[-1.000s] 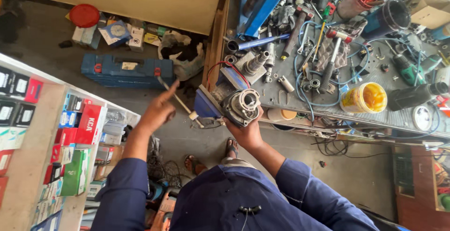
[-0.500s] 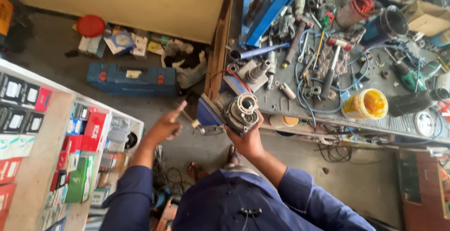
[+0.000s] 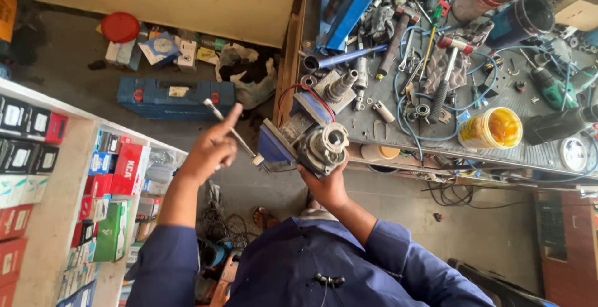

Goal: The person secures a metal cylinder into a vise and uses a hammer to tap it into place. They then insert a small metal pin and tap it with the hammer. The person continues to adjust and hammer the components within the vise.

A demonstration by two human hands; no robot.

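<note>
Vise [image 3: 283, 142] handle [image 3: 233, 134] has swung up since a moment ago; my left hand [image 3: 212, 151] grips it at nine o'clock; my right hand [image 3: 325, 185] holds the metal motor part [image 3: 324, 148]; clamping goes on.

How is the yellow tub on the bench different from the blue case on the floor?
The yellow tub is round and stands open on the workbench; the blue case is long, flat, boxy and lies shut on the floor. The tub is bright yellow inside and out; the case is dark blue with red latches. The tub looks smaller than the case. Both sit apart from the person's hands.
</note>
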